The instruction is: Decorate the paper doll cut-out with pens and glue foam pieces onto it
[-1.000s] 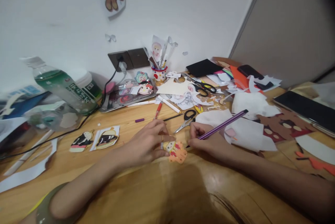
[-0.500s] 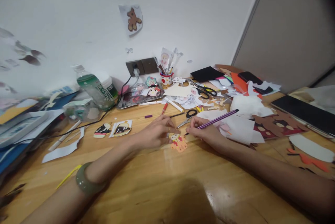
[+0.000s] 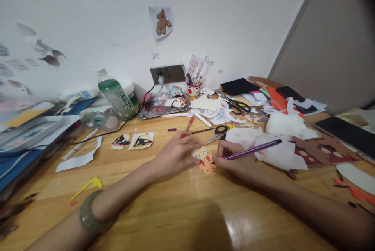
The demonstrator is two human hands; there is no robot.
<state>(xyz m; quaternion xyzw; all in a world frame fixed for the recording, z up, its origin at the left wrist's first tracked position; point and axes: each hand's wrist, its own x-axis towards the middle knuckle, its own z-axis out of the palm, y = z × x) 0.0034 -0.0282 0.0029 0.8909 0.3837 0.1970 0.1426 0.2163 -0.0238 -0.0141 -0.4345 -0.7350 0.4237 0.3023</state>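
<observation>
I held a slim purple pen with a dark end [image 3: 253, 148] in my right hand [image 3: 234, 167], fingers closed round the barrel and its tip at the right edge of a small flat orange cutout figure with a yellow-rimmed pale head [image 3: 205, 162]. The cutout lay on the light wooden counter [image 3: 164, 212] between my hands, and the fingertips of my left hand [image 3: 175, 152] met its left edge, fingers loosely bent; I could not tell whether they pinched it or only pressed it down. I judged the step to be adding ink to the figure's edge, though whether the tip touched was too small to see. The next move, to my mind, called for a steady left hand and a light, short stroke, since so small a piece could slip or smudge. For writing, there was little I could read: at the far left, the tilted clear plastic bottle with a green label [image 3: 116, 95] carried large pale characters, too blurred to make out, and the white tub with a dark green label [image 3: 131, 94] behind it showed a pale square and no legible words. I could find no readable brand on the pen either.
</observation>
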